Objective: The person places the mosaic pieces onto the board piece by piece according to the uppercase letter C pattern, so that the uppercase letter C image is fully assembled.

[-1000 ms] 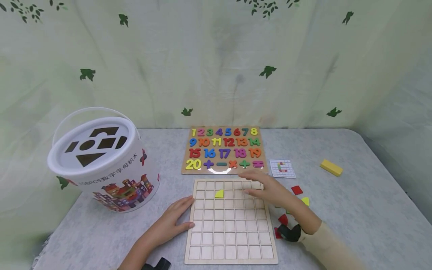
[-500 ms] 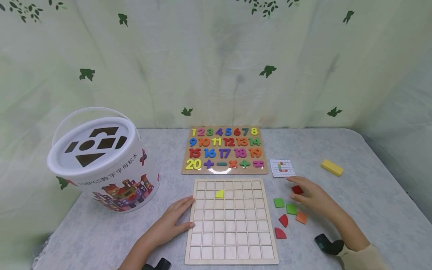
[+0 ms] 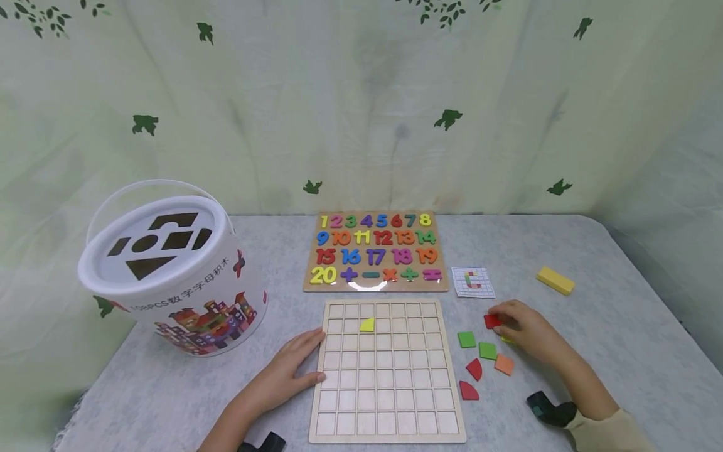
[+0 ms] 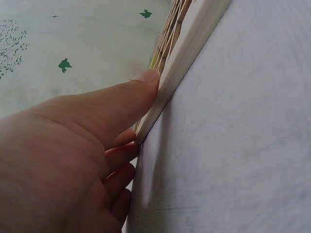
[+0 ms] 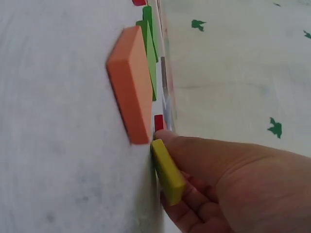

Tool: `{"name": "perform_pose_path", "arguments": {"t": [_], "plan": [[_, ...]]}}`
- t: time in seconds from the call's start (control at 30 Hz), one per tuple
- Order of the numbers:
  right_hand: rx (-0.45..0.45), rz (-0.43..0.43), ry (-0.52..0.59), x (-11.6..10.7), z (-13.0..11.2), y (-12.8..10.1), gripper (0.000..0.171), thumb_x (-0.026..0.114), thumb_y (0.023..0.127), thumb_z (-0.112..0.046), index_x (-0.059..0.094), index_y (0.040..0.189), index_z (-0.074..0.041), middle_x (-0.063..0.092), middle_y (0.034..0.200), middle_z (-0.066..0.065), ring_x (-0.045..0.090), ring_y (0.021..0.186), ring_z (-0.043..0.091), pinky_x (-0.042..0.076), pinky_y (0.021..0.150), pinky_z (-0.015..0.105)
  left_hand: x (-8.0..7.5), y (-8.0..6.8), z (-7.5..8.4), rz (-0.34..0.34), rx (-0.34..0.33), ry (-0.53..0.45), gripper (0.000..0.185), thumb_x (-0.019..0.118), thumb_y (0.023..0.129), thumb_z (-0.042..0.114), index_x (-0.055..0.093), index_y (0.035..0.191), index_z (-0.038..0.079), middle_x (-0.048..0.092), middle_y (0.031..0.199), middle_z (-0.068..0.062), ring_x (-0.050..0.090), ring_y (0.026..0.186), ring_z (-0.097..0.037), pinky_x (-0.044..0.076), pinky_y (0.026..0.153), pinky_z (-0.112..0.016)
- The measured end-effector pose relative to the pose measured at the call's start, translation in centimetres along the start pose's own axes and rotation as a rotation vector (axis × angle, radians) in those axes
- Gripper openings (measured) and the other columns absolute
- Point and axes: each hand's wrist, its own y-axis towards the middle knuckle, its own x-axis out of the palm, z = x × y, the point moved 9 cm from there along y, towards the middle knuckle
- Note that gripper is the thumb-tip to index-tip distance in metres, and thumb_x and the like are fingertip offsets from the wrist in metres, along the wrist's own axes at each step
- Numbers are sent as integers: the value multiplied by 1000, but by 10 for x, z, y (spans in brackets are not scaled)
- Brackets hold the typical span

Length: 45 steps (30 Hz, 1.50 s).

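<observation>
Head view: the right hand [image 3: 528, 333] rests on the grey desk [image 3: 610, 351] to the right of the wooden grid board [image 3: 386, 402], its fingertips pinching a red square tile [image 3: 492, 321]. A yellow tile edge [image 3: 507, 339] shows just under the palm. Loose pieces lie between hand and board: two green squares [image 3: 466, 339], an orange square [image 3: 504, 364] and two red quarter-circles [image 3: 474, 369]. One yellow quarter-circle [image 3: 367, 324] sits in a cell in the second row of the board. The left hand [image 3: 288, 370] lies flat, fingers relaxed, against the board's left edge. Behind the board stand a number puzzle [image 3: 375, 251], a pattern card [image 3: 472, 282], a yellow block [image 3: 555, 280] and a white bucket [image 3: 175, 270].

Left wrist view: the left thumb [image 4: 131, 94] presses the board's rim [image 4: 187, 46]; the fingers lie straight beneath, gripping nothing.

Right wrist view: the right hand [image 5: 228, 179] is curled, with the yellow tile [image 5: 167, 171] just beside its thumb and a sliver of the red tile [image 5: 159, 122] at the fingertip; the orange square [image 5: 130, 90] lies near.
</observation>
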Motion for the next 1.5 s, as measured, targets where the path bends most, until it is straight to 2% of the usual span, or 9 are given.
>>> {"name": "perform_pose_path", "arguments": {"t": [0.17,0.33,0.53,0.73,0.87,0.97,1.07,1.3,1.5], "plan": [[20,0,-18,0,-5,1,31,70,78,-12,62,107,-5,56,100,7,51,88,22,49,77,40,0,-1,0,2,5,-2,72,65,80,40,35,139,11,32,141,-7,25,129,-29,25,100,-51],[-32,15,-5,-4,-25,2,35,69,79,-14,59,112,-5,57,102,6,52,92,23,49,77,41,0,-1,-1,1,3,-6,72,64,80,41,35,139,11,32,142,-6,25,130,-28,25,100,-51],[-152,32,-12,-4,-66,11,36,69,80,-18,60,114,-8,57,103,2,53,94,23,50,75,38,1,0,-2,1,-6,-2,73,64,80,42,35,139,12,32,142,-6,25,130,-28,24,100,-51],[-310,53,70,4,-116,23,33,68,81,-16,61,113,-10,57,103,0,54,93,23,50,75,39,1,0,-2,-3,-1,-3,73,64,80,42,34,140,12,31,142,-5,25,130,-28,25,100,-51],[-440,69,115,16,-147,29,29,67,82,-15,62,110,-9,58,105,-1,55,93,18,49,76,37,2,1,-2,-6,3,-1,73,64,80,42,34,140,12,31,142,-5,24,130,-28,25,100,-51],[-489,47,146,32,-163,35,28,67,82,-14,62,108,-8,57,102,-1,55,92,19,49,77,37,1,0,-2,-3,2,2,73,64,80,42,35,140,12,31,142,-5,24,130,-28,25,100,-51],[-467,-8,163,53,-168,42,26,67,82,-13,62,107,-7,57,99,-2,55,90,19,49,76,35,1,0,-3,-1,1,3,73,64,80,43,35,140,12,32,142,-5,25,130,-28,25,100,-51],[-314,-109,148,88,-155,55,24,67,82,-22,64,102,-10,58,93,-5,53,86,11,47,76,28,1,0,-3,-11,-4,-1,73,63,80,43,34,140,13,31,142,-5,24,130,-27,25,100,-51],[-324,-138,116,97,-151,56,24,67,82,-24,64,103,-13,55,94,-6,47,81,9,43,71,25,2,1,-3,-13,-6,-1,73,64,80,42,34,140,13,31,142,-5,24,130,-28,25,100,-51]]}}
